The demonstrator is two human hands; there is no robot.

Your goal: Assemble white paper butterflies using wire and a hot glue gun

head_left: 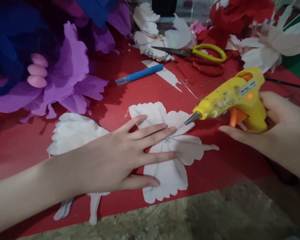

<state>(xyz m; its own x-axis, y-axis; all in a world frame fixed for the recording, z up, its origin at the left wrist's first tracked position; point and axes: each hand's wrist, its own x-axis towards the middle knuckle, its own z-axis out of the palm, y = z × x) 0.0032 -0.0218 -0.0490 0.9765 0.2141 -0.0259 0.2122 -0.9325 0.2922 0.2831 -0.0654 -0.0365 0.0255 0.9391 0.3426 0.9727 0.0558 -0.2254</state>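
My left hand lies flat with fingers spread on white paper petals joined at a centre on the red sheet. My right hand grips a yellow glue gun with an orange trigger. Its metal nozzle points left and hovers just above the petals, close to my left fingertips. Another white petal piece lies partly under my left forearm.
A large purple paper flower with someone's pink-nailed fingers on it stands at the left. A blue pen, yellow-handled scissors, red scissors and white and red paper flowers lie at the back. Bare stone floor is in front.
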